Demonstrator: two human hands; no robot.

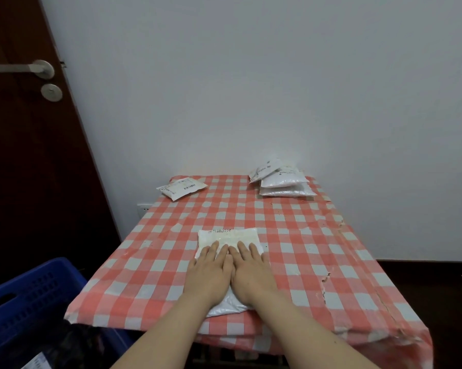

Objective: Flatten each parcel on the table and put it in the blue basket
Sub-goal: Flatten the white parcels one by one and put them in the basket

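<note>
Checked table (317,249), hands (211,266) (252,267) flat on parcel (230,235), blue basket (38,278)

A rectangular table (363,310) wears a red-and-white checked cloth (304,235), creased and torn along its right side. On the cloth lie a white plastic parcel (228,237) near the front edge, a labelled white parcel (182,188) at the far left corner, and a stack of white plastic parcels (282,181) at the far right corner.
</note>
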